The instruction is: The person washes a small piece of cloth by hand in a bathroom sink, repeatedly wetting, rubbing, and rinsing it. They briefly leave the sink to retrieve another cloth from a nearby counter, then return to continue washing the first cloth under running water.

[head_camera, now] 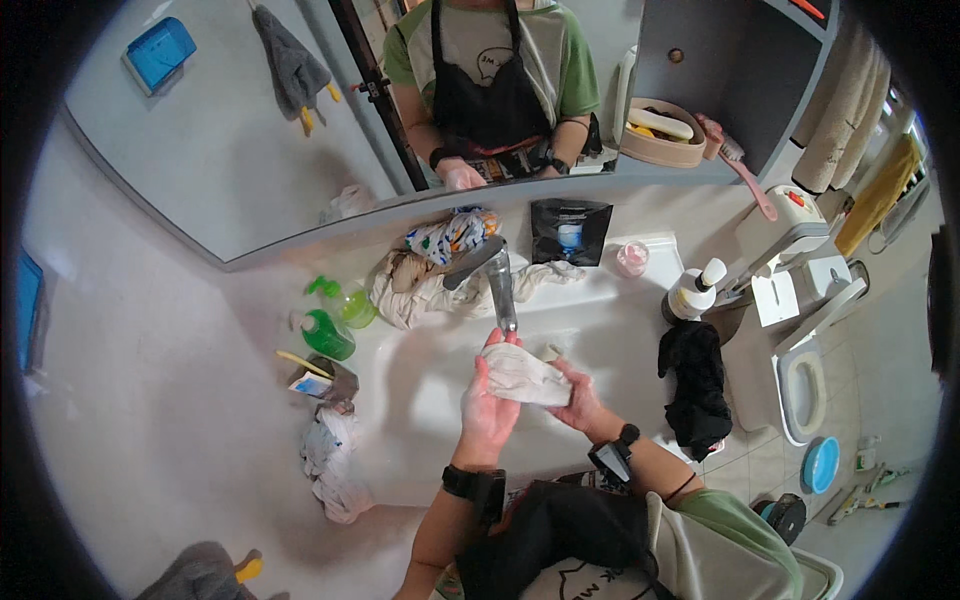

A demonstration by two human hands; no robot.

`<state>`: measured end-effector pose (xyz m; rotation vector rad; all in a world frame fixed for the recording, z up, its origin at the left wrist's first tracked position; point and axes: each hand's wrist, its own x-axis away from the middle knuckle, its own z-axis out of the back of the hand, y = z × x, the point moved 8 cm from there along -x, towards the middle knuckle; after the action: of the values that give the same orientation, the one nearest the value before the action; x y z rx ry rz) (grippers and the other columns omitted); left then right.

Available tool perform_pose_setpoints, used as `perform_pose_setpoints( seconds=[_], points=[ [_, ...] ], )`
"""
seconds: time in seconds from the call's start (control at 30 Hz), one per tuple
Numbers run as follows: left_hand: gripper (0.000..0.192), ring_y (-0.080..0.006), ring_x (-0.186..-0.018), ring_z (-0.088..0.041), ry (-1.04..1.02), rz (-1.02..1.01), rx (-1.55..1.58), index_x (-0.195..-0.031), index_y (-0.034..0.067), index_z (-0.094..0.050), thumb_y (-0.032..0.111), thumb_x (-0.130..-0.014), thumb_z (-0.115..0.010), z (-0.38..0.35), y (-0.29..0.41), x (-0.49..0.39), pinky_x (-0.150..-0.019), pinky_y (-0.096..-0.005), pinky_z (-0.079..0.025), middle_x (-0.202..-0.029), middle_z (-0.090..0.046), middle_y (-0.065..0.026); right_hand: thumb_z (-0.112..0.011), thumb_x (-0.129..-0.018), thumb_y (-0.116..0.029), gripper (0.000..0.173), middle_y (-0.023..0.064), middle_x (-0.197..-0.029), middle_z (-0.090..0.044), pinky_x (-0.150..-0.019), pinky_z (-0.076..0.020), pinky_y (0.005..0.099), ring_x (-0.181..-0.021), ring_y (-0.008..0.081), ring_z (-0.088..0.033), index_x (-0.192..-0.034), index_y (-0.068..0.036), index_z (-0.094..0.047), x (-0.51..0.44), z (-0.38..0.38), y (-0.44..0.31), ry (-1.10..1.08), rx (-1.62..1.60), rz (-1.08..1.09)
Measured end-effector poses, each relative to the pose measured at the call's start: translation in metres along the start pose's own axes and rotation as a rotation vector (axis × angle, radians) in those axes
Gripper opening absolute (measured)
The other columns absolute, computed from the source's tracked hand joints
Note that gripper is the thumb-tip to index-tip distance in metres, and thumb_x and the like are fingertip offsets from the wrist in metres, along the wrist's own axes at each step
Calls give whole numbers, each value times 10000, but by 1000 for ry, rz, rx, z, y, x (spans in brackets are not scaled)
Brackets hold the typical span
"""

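A small white cloth (527,375), possibly a sock, is stretched between my two hands over the white washbasin (420,450). My left hand (489,409) is palm up and supports one end, with its fingertips showing past the cloth just under the spout. At the other end, my right hand (581,401) grips the cloth between thumb and fingers. The chrome faucet (501,289) stands at the basin's back edge directly beyond my hands. Something small and pale (551,352), partly hidden, is behind the cloth near the drain area.
Crumpled white fabric (427,296) and a patterned cloth (454,236) lie behind the faucet. Green bottles (330,335) and bunched light cloth (330,457) line the left rim. Black fabric (694,390) and a white pump bottle (690,295) occupy the right rim. A mirror (300,165) hangs above.
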<state>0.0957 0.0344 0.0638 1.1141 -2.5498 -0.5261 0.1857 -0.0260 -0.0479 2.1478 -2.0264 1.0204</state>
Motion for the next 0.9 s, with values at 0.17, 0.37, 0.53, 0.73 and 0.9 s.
perform_pose_setpoints(
  seconds=[0.17,0.37,0.53,0.73,0.9],
  points=[
    [538,-179,-1296,-333,36,105,-139,-1421,88,-288,383,-979,-376,22,-38,-3,-1068,-341,-266,-1417,-355,-48,-408,-957,-453,408,35,-903,-648,-658,-464,251,-806,175,-628,-891,-86,-574,17,2,-42,425,386,614],
    [501,-127,-1165,-422,221,168,-78,-1420,70,-290,298,-983,-380,47,-81,-25,-1025,-268,-311,-1264,-465,-12,-457,-945,-311,330,193,-765,-582,-621,-448,406,-703,336,-550,-852,-5,-539,25,-70,-52,256,1289,946],
    [534,-194,-1292,-333,-24,203,-217,-1404,54,-278,390,-990,-302,42,-85,-24,-1098,-355,-230,-1420,-338,-68,-454,-929,-294,357,253,-725,-572,-595,-450,462,-665,418,-564,-749,-10,-574,10,-48,-70,531,1390,750],
    [505,-170,-1267,-372,86,236,-190,-1400,72,-316,341,-978,-382,55,-80,-21,-1048,-335,-310,-1394,-384,-51,-472,-917,-288,312,246,-741,-590,-604,-479,449,-673,424,-578,-807,-26,-600,-2,-39,-47,479,1395,751],
    [487,-171,-1276,-370,265,289,-155,-1387,80,-349,310,-966,-429,81,-79,-9,-1055,-351,-297,-1372,-422,-45,-462,-920,-300,317,241,-692,-578,-593,-469,468,-646,439,-564,-801,-27,-574,-13,-48,-30,182,1695,709]
  ],
)
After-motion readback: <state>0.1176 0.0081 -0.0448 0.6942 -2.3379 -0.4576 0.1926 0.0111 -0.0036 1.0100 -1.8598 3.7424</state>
